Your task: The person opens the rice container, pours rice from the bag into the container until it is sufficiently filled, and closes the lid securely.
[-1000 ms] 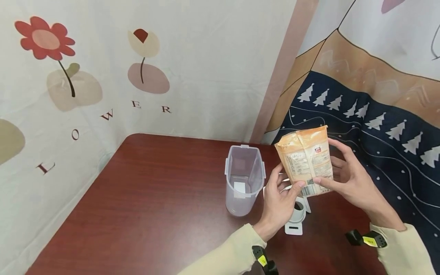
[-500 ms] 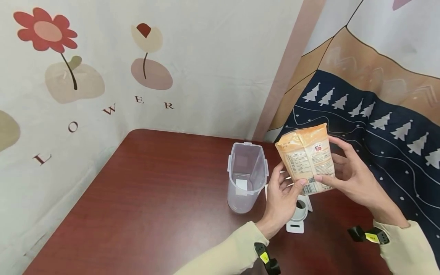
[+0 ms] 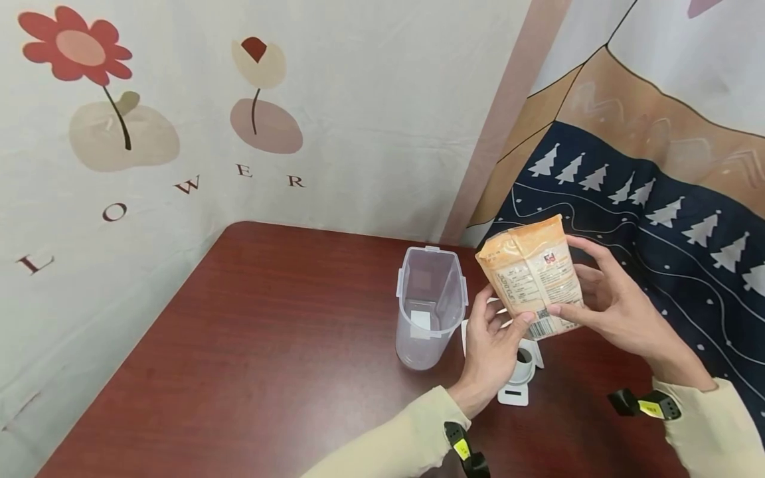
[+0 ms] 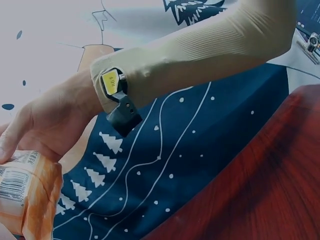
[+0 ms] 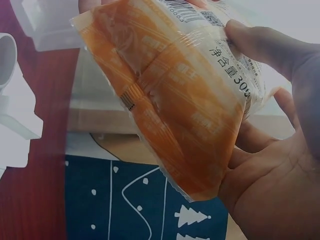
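Between both hands is a sealed orange and cream plastic food bag [image 3: 532, 279], its printed back with a barcode facing up. My left hand [image 3: 487, 352] grips the lower left corner, thumb on the front. Its right side is held by my right hand [image 3: 618, 309], thumb pressed near the barcode and fingers behind. In the right wrist view the bag's orange bottom end [image 5: 175, 100] faces the camera, with the seam showing. The bag is held up over a white device [image 3: 514, 394] with a round cup-like part, which it partly hides.
A clear plastic container [image 3: 423, 352], tall and without a lid, stands left of the hands with a white label inside view. The dark red wooden table [image 3: 269, 345] meets a printed cloth [image 3: 370, 119] at the back. A navy cloth with white trees [image 3: 645, 252] hangs at right.
The head view has shifted slightly, so the scene sits a little farther right and higher. Both hands keep the same hold on the bag, which has tilted very slightly.
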